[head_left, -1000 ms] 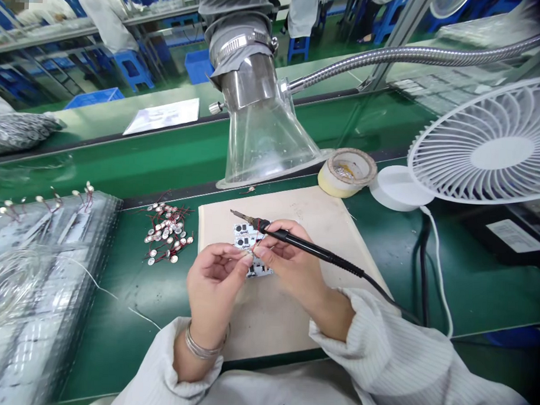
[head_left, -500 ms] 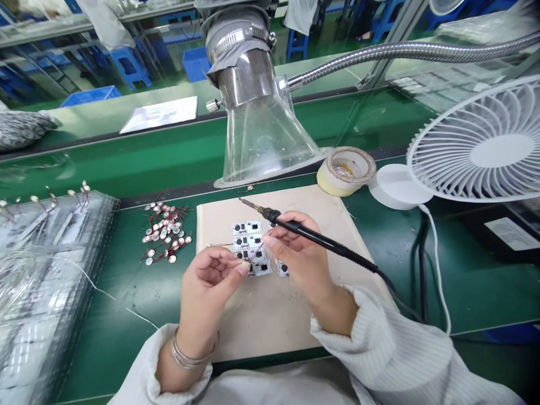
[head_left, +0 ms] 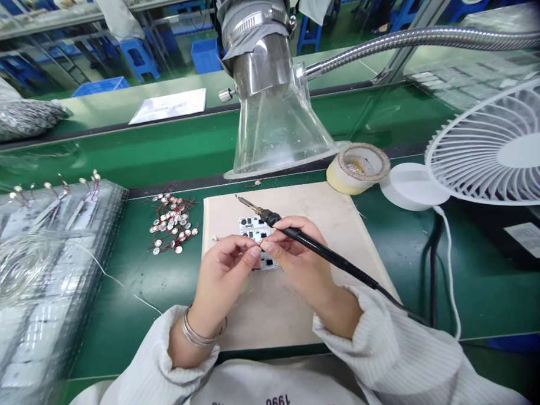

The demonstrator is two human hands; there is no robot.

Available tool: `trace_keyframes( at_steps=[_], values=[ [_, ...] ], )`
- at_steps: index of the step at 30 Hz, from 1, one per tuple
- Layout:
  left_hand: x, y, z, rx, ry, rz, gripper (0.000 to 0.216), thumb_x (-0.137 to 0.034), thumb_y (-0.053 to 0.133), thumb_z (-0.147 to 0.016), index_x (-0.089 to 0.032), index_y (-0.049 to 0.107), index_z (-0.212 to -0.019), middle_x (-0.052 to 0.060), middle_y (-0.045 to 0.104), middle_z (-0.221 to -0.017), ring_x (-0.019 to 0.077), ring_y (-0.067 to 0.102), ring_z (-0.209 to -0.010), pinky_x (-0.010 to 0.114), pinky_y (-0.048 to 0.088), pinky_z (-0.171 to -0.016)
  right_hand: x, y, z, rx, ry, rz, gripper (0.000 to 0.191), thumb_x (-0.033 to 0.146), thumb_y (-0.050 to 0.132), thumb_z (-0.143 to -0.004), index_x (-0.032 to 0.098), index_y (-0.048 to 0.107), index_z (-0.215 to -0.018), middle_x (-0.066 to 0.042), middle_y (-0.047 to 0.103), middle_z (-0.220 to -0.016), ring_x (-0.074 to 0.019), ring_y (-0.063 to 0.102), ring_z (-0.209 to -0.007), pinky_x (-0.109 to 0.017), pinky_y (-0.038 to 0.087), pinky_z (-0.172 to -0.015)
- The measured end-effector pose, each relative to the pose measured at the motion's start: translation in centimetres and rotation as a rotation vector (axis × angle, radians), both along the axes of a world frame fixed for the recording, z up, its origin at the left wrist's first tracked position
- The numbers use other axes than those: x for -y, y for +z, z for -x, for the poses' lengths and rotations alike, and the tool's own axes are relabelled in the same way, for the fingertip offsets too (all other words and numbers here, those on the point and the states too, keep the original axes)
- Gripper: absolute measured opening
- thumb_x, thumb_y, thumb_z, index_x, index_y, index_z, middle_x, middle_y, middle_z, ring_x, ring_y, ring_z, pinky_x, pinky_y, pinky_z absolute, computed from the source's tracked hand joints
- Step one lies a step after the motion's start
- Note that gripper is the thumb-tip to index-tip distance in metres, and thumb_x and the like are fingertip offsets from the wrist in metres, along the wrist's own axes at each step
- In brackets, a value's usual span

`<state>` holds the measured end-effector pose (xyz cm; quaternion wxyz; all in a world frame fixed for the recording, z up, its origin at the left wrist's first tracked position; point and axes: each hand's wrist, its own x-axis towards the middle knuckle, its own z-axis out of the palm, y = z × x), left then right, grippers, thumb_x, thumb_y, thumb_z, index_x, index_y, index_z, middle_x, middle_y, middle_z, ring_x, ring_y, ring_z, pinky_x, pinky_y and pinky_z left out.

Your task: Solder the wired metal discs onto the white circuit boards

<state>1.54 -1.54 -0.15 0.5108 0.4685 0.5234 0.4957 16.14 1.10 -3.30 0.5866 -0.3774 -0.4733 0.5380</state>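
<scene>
My left hand [head_left: 229, 278] is closed in a pinch, and thin wires of a small round silver part [head_left: 214, 239] seem to run into its fingers. A soldering iron [head_left: 315, 245] lies across my right hand [head_left: 305, 266], its tip pointing up and left. The thumb and forefinger of that hand also pinch close together, almost touching my left fingertips; what lies between them is too small to make out. White circuit boards [head_left: 254, 225] with black chips lie beneath my fingers, partly hidden, on a beige board [head_left: 266, 320].
Loose wired round parts [head_left: 174, 223] are heaped on the left. Stacked clear trays [head_left: 68, 266] stand beyond them. A clear fume hood [head_left: 279, 132] hangs over the back edge. A tape roll [head_left: 358, 168] and a white fan [head_left: 497, 148] stand at right.
My hands have come together so that their fingertips nearly meet; a red wire stretched between them earlier is now hidden. The iron stays in my right hand. The view has shifted slightly.
</scene>
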Motion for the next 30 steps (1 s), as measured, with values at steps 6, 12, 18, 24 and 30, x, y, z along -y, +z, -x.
trace_keyframes(
  at_steps=[6,12,18,24,30],
  values=[
    [0.0,0.2,0.2,-0.046,-0.034,0.017,0.011,-0.029,0.069,-0.088,-0.018,0.066,-0.085,0.0,0.065,-0.074,0.0119,0.06,-0.07,0.024,0.051,-0.068,0.0,0.3,0.0,-0.017,0.024,0.009,0.03,0.019,0.077,-0.08,0.03,0.062,-0.103,0.004,0.068,-0.081,-0.0115,0.068,-0.073,-0.024,0.058,-0.066],
    [0.1,0.0,0.9,-0.135,-0.075,-0.018,0.012,-0.029,0.067,-0.088,-0.018,0.066,-0.083,0.001,0.063,-0.076,0.013,0.058,-0.071,0.026,0.048,-0.067,-0.1,0.7,0.0,0.008,0.026,0.008,0.032,0.018,0.076,-0.079,0.029,0.061,-0.104,0.004,0.07,-0.078,-0.0126,0.068,-0.072,-0.023,0.056,-0.061],
    [0.1,0.0,1.0,-0.201,-0.079,-0.016,0.015,-0.031,0.066,-0.088,-0.018,0.066,-0.082,0.002,0.064,-0.077,0.014,0.058,-0.072,0.027,0.049,-0.068,-0.1,0.8,-0.1,0.068,-0.005,0.017,0.028,0.023,0.077,-0.078,0.026,0.063,-0.102,0.003,0.069,-0.078,-0.0131,0.068,-0.071,-0.024,0.056,-0.061],
    [-0.1,0.0,0.5,-0.176,-0.034,-0.009,0.012,-0.031,0.069,-0.085,-0.018,0.068,-0.085,0.003,0.067,-0.081,0.0138,0.06,-0.071,0.026,0.05,-0.065,0.1,0.1,-0.1,0.149,-0.019,-0.001,0.025,0.027,0.077,-0.08,0.026,0.063,-0.101,0.0,0.069,-0.084,-0.0146,0.068,-0.074,-0.029,0.057,-0.066],
    [0.2,-0.1,0.7,-0.291,-0.017,-0.097,0.011,-0.029,0.067,-0.086,-0.02,0.069,-0.079,0.002,0.066,-0.076,0.0145,0.059,-0.07,0.026,0.047,-0.063,0.4,0.1,-0.2,0.202,-0.041,-0.043,0.023,0.024,0.078,-0.08,0.027,0.065,-0.099,0.0,0.07,-0.09,-0.0141,0.068,-0.072,-0.029,0.058,-0.066]
  ],
)
